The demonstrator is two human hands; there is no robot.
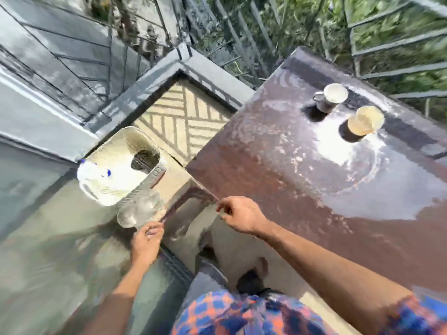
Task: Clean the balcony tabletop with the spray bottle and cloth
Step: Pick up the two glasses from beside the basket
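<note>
My left hand (147, 240) and my right hand (239, 216) each pinch an upper corner of a thin grey-brown cloth (191, 228), which is stretched between them and hangs beside the near left corner of the table. The brown tabletop (278, 180) carries pale wet smears and a shiny wet patch on its right side. Just above my left hand lies a clear, blurred object (137, 209); I cannot tell whether it is the spray bottle.
A grey mug (330, 97) and an amber glass (365, 123) stand at the table's far side. A cream basin-like object (121, 151) holding a white rag with blue marks (94, 172) sits to the left. Metal railings enclose the balcony, and a patterned mat (183, 122) lies on the floor.
</note>
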